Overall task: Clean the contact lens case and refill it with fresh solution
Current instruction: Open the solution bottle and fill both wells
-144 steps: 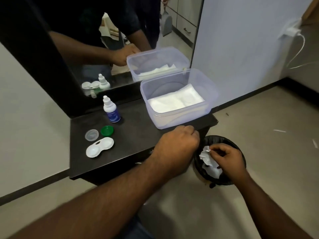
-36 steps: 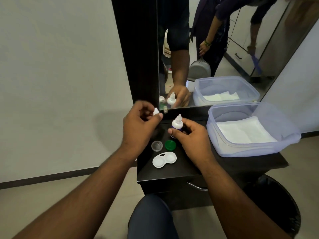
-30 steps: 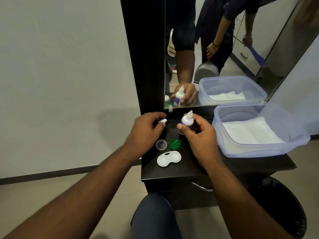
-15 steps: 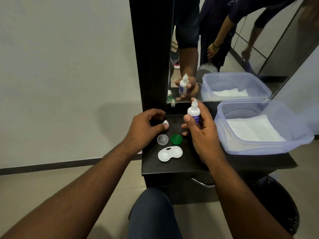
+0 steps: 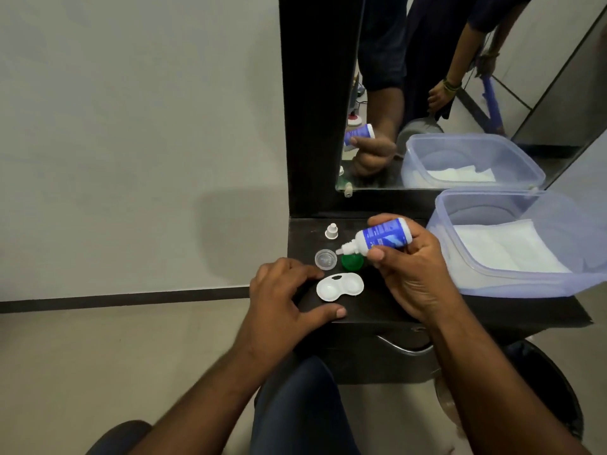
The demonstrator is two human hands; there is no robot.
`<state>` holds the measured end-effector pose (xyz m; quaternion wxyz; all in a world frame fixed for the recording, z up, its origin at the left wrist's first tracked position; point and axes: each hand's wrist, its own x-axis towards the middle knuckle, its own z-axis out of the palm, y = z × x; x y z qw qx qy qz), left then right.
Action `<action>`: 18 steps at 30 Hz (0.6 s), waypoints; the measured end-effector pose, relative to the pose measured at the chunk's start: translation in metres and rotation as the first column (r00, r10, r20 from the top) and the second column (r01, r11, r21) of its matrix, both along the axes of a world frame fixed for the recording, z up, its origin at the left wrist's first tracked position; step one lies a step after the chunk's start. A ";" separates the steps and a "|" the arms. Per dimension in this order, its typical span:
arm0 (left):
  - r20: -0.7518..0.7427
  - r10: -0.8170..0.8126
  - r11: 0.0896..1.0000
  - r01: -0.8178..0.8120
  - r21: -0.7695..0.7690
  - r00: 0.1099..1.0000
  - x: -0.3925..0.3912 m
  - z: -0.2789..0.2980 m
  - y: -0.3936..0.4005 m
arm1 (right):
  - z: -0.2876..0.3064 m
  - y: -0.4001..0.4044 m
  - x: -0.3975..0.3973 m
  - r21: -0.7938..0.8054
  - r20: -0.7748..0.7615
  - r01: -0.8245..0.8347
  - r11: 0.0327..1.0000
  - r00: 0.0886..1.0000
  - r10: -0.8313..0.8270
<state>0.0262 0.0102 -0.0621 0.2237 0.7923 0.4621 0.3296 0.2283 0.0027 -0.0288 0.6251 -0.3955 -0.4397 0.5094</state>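
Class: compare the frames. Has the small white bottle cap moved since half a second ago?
Yes. The cap has left the left hand and now stands on the shelf, behind the clear lid.

1. The bottle (image 5: 384,237) carries a blue label with white print, too small and blurred to read.
2. Its reflection in the mirror (image 5: 427,93), at 12 o'clock from it, shows the same label, also unreadable.
3. No other text shows.
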 end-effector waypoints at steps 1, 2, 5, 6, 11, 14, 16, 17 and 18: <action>0.007 0.003 1.000 -0.003 -0.007 1.000 0.000 0.000 0.001 | 0.001 0.000 -0.001 -0.008 0.004 -0.034 0.999 0.999 0.034; 0.026 0.004 1.000 -0.003 -0.020 1.000 0.000 0.001 0.001 | 0.002 -0.001 -0.002 -0.010 0.032 -0.055 0.998 0.998 0.056; 0.073 -0.005 0.997 0.011 -0.072 0.997 -0.002 0.005 0.004 | 0.002 0.000 -0.005 -0.032 0.157 -0.064 0.997 0.985 0.069; 0.075 -0.016 0.996 0.023 -0.089 0.997 -0.003 0.006 0.005 | 0.002 0.000 -0.007 -0.039 0.187 -0.055 0.998 0.981 0.061; 0.084 -0.042 0.988 0.054 -0.144 0.996 -0.005 0.010 0.006 | 0.002 0.001 -0.009 -0.039 0.263 0.001 0.999 0.965 0.010; 0.081 -0.046 0.987 0.058 -0.150 0.996 -0.005 0.010 0.006 | 0.003 0.000 -0.010 -0.034 0.300 0.006 0.999 0.954 0.004; 0.088 -0.046 0.987 0.059 -0.149 0.995 -0.005 0.010 0.006 | 0.002 0.000 -0.010 -0.040 0.323 0.007 0.999 0.946 0.006; 0.091 -0.048 0.987 0.061 -0.147 0.995 -0.005 0.010 0.006 | 0.002 0.000 -0.010 -0.042 0.330 0.005 0.999 0.944 0.009; 0.093 -0.050 0.987 0.064 -0.146 0.994 -0.005 0.010 0.005 | 0.003 0.000 -0.010 -0.045 0.339 0.002 0.999 0.941 0.013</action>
